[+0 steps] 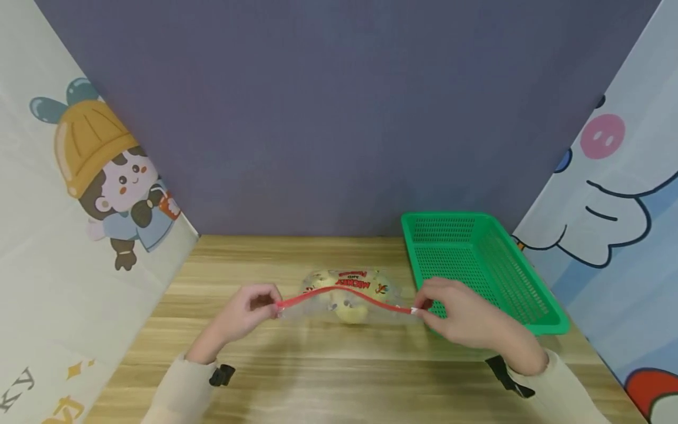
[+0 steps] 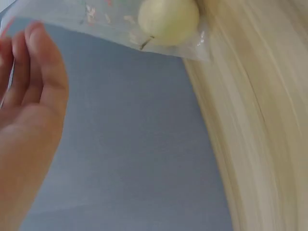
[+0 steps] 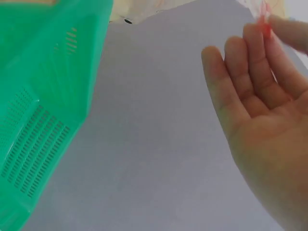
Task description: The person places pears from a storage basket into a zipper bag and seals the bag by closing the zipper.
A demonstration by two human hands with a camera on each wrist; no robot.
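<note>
A clear zip bag (image 1: 318, 315) with a red zip strip and cartoon print stands between both hands in the head view. Inside are pale yellow round fruits; one pear-like fruit (image 2: 168, 20), its stem showing, fills a corner of the bag in the left wrist view. My left hand (image 1: 249, 312) pinches the left end of the red strip between thumb and fingertips. At the strip's other end my right hand (image 1: 466, 315) pinches the corner, where a small white piece (image 1: 415, 311) shows. The strip arches upward between them.
A green plastic basket (image 1: 551, 321) with slotted walls sits on the right, partly behind my right hand. Under everything is a wood-grain table (image 1: 328, 377). A grey-blue panel (image 1: 339, 118) closes off the back, and printed sheets flank both sides.
</note>
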